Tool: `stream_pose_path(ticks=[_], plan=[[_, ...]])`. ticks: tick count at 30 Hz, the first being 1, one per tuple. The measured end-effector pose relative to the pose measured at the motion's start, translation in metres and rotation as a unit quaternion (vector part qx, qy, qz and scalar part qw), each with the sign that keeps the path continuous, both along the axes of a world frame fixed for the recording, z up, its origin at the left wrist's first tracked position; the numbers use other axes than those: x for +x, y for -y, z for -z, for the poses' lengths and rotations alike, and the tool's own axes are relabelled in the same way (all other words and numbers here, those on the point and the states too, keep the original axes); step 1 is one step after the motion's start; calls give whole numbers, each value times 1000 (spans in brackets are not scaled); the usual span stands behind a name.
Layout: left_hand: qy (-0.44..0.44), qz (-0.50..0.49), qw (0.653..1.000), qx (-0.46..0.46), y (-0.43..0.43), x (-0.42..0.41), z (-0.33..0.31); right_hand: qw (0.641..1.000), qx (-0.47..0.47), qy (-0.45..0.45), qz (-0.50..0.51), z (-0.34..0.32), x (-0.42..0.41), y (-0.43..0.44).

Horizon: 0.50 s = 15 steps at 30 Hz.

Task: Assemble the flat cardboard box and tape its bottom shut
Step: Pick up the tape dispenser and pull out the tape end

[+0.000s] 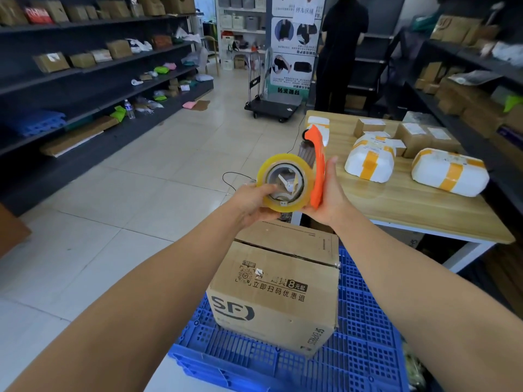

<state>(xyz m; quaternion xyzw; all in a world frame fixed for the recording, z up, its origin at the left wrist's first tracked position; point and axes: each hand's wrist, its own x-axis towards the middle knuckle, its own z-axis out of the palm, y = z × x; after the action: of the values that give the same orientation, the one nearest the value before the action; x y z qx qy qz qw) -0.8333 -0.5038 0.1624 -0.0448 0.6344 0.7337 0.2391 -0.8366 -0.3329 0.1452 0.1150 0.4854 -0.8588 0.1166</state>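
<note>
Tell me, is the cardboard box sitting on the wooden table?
No, the cardboard box rests on a blue plastic pallet on the floor, below and in front of the wooden table.

The box (278, 290) top edge hides behind the hands. The blue crate (365, 335) runs off the bottom. Far shelf (93, 60) parcels look blurry.

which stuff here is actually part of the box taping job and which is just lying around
Part of the job: cardboard box, tape dispenser held by left hand and right hand.

Lying about: wrapped parcels on the table, blue crate under the box, trolley, shelf boxes.
</note>
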Motion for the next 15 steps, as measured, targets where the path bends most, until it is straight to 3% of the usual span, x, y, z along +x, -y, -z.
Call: stream_pose_path(ticks=[5,10,15], plan=[[-38,-53,996,-59,9,-6,-2,991,87,-9,-98,-8,10,-8],[-166,-32,977,-131,13,-12,2,956,246,29,-154,-3,16,-8],[-257,-55,938,-228,16,-11,-1,975,200,19,-92,2,15,-12]])
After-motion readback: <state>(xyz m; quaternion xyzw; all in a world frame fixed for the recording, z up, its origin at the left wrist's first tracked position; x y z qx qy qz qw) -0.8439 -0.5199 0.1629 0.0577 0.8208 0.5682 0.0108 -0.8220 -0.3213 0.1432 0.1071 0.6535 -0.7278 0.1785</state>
